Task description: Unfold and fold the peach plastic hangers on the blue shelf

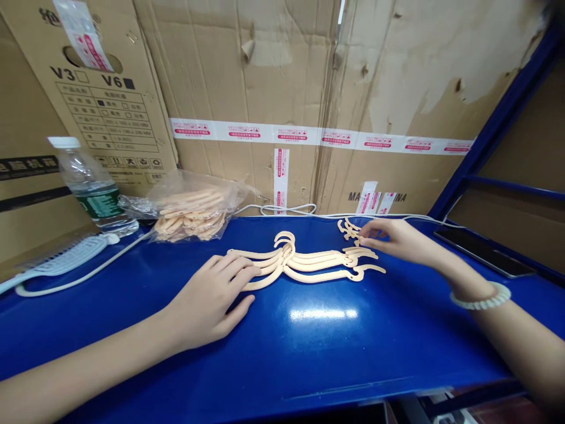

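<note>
Several beige plastic clothes hangers [318, 275] lie stacked on the blue tabletop, their curved hooks pointing to the back. My left hand [220, 294] rests over their left ends, fingers stretched out and thumb apart; it hides those ends. Hook-shaped pieces stick out at the right ends of the hangers. Behind these is a small pile of loose beige hook pieces [348, 228]. My right hand [392, 237] is at this pile, thumb and fingertips pinched on one small hook piece, which the fingers partly cover.
At the back left lies a clear plastic bag [194, 206] of beige parts. Beside it are a water bottle [95, 191], a pale blue hairbrush [66, 256] and a white cable [83, 285]. A dark phone [485, 252] lies right. Cardboard [247, 70] walls the back.
</note>
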A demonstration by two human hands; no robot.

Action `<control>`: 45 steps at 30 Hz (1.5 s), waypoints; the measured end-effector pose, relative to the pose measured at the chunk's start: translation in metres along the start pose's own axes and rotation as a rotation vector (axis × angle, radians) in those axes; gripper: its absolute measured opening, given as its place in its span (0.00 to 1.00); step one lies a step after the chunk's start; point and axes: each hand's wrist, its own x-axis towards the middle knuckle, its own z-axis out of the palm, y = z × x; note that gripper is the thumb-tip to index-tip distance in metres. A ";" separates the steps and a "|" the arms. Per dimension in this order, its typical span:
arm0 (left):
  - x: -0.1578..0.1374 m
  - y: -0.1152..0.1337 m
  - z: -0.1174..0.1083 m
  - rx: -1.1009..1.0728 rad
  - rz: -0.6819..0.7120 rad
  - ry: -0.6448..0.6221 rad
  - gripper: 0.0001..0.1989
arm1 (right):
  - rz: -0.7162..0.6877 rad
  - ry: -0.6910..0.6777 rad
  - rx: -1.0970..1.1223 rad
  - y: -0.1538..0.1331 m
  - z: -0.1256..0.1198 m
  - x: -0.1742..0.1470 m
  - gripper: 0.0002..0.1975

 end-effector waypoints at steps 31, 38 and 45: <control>0.000 -0.002 0.033 0.007 -0.152 -0.032 0.27 | 0.379 -0.121 -0.452 0.033 0.057 0.069 0.18; 0.002 0.002 0.032 0.026 -0.122 0.043 0.28 | 0.100 -0.133 -0.285 0.067 0.048 0.062 0.21; 0.005 -0.003 0.029 0.051 -0.122 -0.019 0.27 | 0.031 0.060 -0.197 0.072 0.045 0.075 0.23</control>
